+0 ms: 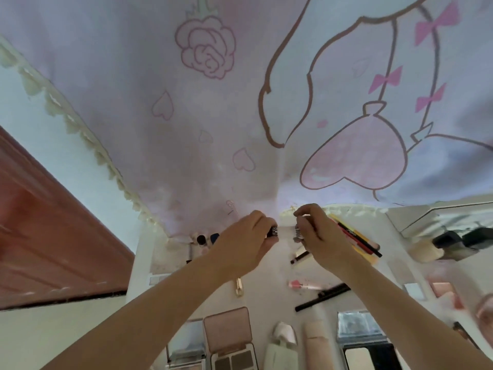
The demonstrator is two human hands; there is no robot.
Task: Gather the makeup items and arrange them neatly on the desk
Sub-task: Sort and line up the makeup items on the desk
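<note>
My left hand [246, 243] grips a small dark tube with a barcode label [274, 231] at the far end of the white desk [269, 273]. A little to its right, my right hand [318, 236] holds a second barcode-labelled piece [298, 231]; the two ends face each other with a small gap. Loose makeup lies below: a bundle of pencils [354, 237], a gold lipstick [239, 286], a pink tube [304, 284], a black pen [321, 297], an open pink eyeshadow palette [229, 337] and a white tube [284, 335].
A pink printed curtain [208, 108] with lace trim hangs over the back of the desk. A red-brown panel [48, 236] stands on the left. A shelf with a beige jar [424, 251] and dark containers sits at the right. A black compact [368, 353] lies near the front.
</note>
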